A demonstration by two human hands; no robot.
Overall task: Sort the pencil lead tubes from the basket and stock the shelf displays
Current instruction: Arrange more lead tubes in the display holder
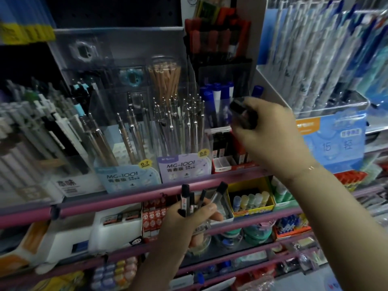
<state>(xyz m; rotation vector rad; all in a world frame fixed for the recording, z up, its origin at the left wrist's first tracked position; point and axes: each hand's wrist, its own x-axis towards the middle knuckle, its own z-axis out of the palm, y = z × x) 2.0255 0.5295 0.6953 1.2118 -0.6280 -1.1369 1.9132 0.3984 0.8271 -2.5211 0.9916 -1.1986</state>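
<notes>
My left hand (189, 219) grips a fanned bunch of several black-capped pencil lead tubes (196, 199) in front of the pink shelf rail. My right hand (266, 131) is raised higher and to the right, its fingers curled round a dark lead tube (243, 115). It hovers just above a red-and-white display box (227, 162) holding upright dark lead tubes. Behind that box stand blue-capped tubes (218, 99). No basket is in view.
Clear displays of mechanical pencils labelled MG-1001, 0.7 (126, 177) and 0.5 (182, 164), stand left of the red box. A blue pen display (333, 143) is at the right. A yellow box of glue sticks (251, 201) and red packs (154, 217) sit on the lower shelf.
</notes>
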